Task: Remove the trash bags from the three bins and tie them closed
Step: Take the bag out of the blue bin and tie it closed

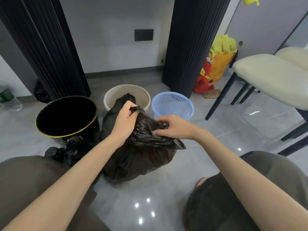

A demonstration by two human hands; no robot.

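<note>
A full black trash bag (136, 160) sits on the tiled floor between my knees, in front of three bins. My left hand (125, 116) grips a bunched corner of the bag's mouth and holds it up. My right hand (173, 126) pinches the crumpled rim on the bag's right side. Behind stand a black bin with a gold rim (66, 116), a beige bin (126, 95) and a blue mesh bin (172, 104). A smaller black bag (66, 152), knotted at its top, lies by my left knee under the black bin.
Dark pleated curtains (191, 47) hang at both sides of the grey wall. Cushioned chairs (266, 77) with black legs stand at the right. A red and yellow plush toy (215, 67) leans behind them. A plastic bottle (8, 100) stands at the far left.
</note>
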